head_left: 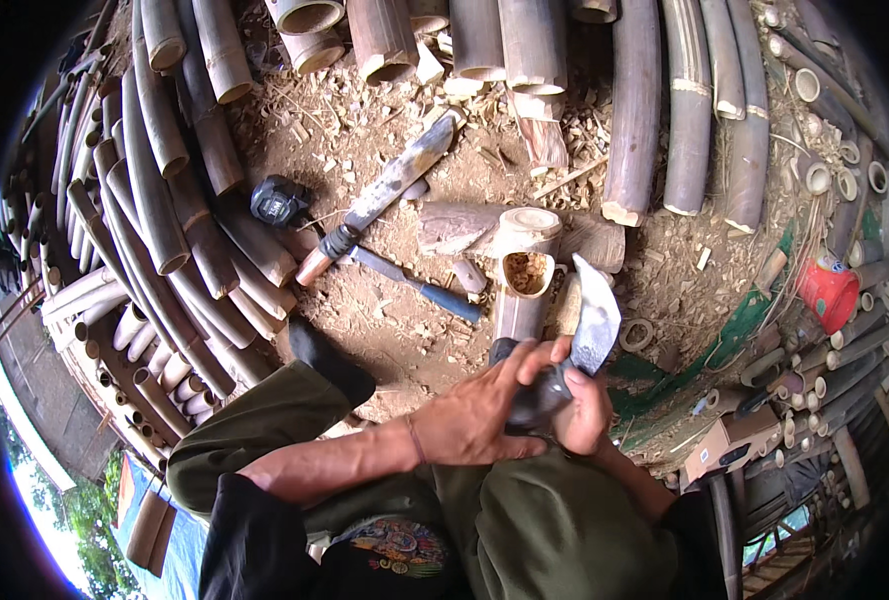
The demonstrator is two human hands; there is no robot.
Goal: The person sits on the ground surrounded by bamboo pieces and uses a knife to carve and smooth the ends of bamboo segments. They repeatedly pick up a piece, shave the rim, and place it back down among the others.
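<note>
My right hand (pixel 583 408) is closed at the base of a knife with a broad, curved metal blade (pixel 597 318), its tip pointing up and away from me. My left hand (pixel 470 412) lies beside it, its fingers curled over a dark rounded thing that I cannot make out; the fingertips reach close to the blade's base. Just beyond the hands is a cut bamboo piece (pixel 521 312) with an opening in its side showing rough, pale brown matter. It rests against a split wooden block (pixel 455 230) on the ground.
A large machete (pixel 405 170) and a blue-handled blade (pixel 445 299) lie ahead on shavings-covered soil, near a black tape measure (pixel 281 201). Bamboo poles (pixel 155 200) are stacked left, more bamboo lengths (pixel 637 110) lie ahead. At right are a red container (pixel 829 294) and a cardboard box (pixel 733 440).
</note>
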